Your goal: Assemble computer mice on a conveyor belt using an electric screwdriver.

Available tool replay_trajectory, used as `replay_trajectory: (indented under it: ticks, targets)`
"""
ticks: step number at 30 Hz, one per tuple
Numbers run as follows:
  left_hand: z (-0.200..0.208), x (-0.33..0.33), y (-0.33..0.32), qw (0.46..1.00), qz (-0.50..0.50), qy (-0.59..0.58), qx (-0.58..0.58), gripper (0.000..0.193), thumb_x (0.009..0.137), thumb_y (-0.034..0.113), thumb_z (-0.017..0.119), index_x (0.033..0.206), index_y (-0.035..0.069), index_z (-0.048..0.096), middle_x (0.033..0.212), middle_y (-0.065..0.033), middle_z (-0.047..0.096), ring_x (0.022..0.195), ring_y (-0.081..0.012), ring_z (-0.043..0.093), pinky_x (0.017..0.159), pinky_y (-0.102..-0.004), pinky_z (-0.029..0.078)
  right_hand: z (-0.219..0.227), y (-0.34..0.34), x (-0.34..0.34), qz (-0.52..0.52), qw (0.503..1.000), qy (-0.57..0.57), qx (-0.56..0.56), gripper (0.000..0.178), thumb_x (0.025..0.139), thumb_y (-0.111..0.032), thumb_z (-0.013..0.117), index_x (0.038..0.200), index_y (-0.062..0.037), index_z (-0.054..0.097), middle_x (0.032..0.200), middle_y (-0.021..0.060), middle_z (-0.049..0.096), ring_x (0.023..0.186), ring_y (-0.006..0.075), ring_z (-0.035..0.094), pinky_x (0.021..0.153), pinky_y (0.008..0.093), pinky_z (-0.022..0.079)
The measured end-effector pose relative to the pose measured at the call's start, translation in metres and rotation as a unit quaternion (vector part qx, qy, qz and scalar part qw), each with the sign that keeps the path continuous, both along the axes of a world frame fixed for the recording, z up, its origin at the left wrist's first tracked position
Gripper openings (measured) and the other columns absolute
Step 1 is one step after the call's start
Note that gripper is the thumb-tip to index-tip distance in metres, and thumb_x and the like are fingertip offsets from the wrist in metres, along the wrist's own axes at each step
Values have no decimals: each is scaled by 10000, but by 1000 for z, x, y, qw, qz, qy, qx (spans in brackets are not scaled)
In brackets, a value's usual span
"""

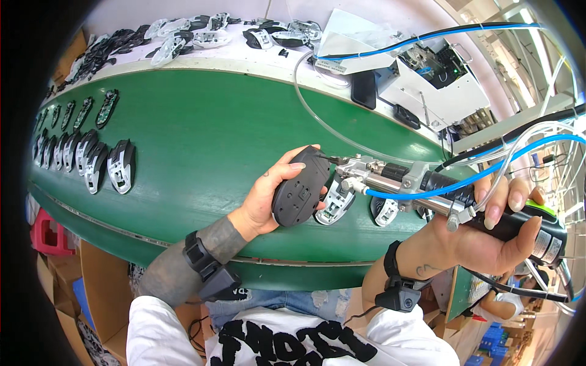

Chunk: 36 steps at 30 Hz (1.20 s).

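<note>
A black computer mouse point(300, 189) rests in my left hand point(261, 198), its underside turned up and the fingers closed around its edges. My right hand point(482, 241) is wrapped round a black power screwdriver point(397, 175) with a metal front end and a blue air hose. The driver lies nearly level and points left. Its tip meets the upper end of the mouse; whether a screw sits there is too small to tell. Just behind the mouse, a white-and-grey mouse shell point(334, 204) lies on the green belt, and another shell point(384, 210) sits under the driver.
On the green conveyor belt point(201, 122), several mouse shells point(121, 166) and circuit boards point(107, 108) stand in rows at left. The back ledge point(256, 61) carries loose parts and a white machine point(433, 85). Hoses point(513, 161) hang at right. A person point(503, 305) is at lower right.
</note>
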<state>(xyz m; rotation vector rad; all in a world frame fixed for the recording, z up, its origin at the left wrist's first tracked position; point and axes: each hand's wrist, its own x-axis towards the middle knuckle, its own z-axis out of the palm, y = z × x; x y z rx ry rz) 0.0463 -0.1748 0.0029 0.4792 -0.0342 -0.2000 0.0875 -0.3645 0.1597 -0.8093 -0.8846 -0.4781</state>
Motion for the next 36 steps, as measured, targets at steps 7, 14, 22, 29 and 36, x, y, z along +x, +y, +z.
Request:
replay_trajectory:
  ticks: [7, 14, 22, 29, 36]
  targets:
    - [-9, 6, 7, 993, 93, 44, 60, 499, 861, 246, 490, 1325, 97, 377, 1142, -116, 485, 908, -227, 563, 757, -387, 540, 3, -2, 0, -44, 999, 12, 27, 333, 896, -298, 458, 1094, -33, 501, 898, 83, 519, 514, 106, 445, 498, 268, 356]
    - [-3, 7, 10, 996, 81, 19, 16, 536, 844, 299, 487, 1330, 104, 373, 1148, -115, 491, 919, -242, 571, 781, -430, 528, 2, -1, 3, -13, 999, 29, 26, 304, 890, -277, 473, 1082, -45, 509, 882, 90, 535, 512, 117, 452, 513, 284, 365]
    - [-1, 2, 10, 999, 36, -29, -4, 563, 841, 277, 478, 1352, 87, 340, 1187, -138, 480, 956, -260, 576, 808, -433, 526, 2, 3, 1, -11, 999, 36, 31, 304, 884, -282, 470, 1093, -63, 504, 838, 80, 529, 506, 116, 460, 519, 292, 386]
    - [0, 0, 12, 998, 41, -39, -5, 579, 845, 247, 485, 1370, 75, 310, 1189, -143, 482, 950, -256, 580, 807, -421, 527, 2, 4, -1, -7, 1000, 25, 18, 321, 882, -283, 467, 1092, -45, 512, 839, 83, 532, 507, 114, 451, 506, 273, 369]
    - [0, 16, 28, 988, 151, 32, -9, 441, 863, 245, 501, 1266, 81, 431, 1054, -108, 527, 855, -222, 586, 747, -391, 538, 12, -20, -5, 64, 998, 0, -15, 359, 877, -264, 500, 1081, 32, 485, 870, 84, 497, 555, 102, 462, 555, 283, 364]
